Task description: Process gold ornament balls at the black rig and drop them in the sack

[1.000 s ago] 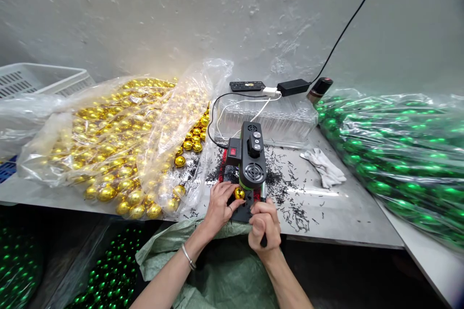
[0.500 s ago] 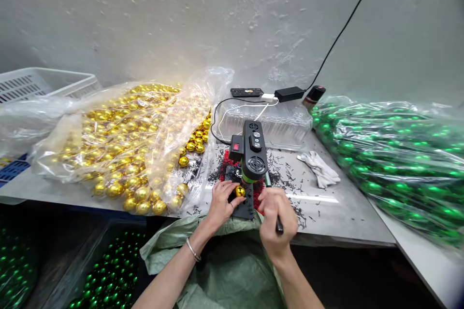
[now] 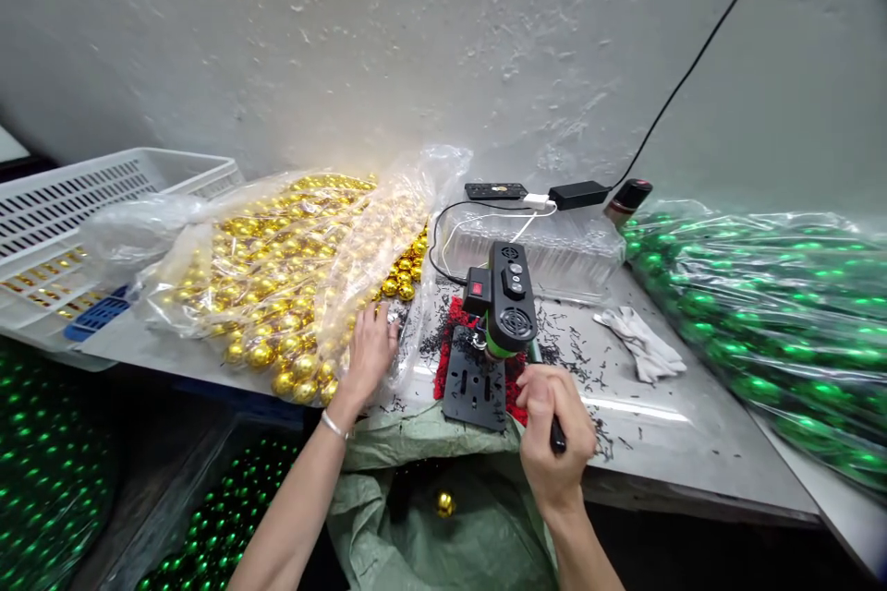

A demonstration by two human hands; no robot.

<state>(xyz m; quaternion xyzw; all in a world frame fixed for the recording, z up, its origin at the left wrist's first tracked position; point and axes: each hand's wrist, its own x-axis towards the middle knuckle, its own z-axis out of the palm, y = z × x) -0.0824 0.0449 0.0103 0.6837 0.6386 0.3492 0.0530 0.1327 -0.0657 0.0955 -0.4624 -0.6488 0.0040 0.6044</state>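
While the counter carries the black press, a bag of green balls lies to its right and a bag of gold balls to its left, with a green sack below its front. The right hand keeps its grip closed around the press's handle. The left hand has left the slotted plate for the gold balls left of the press; whether its grip has one is hidden. One gold ball now shows in the sack, so that piece seems done with at the press.
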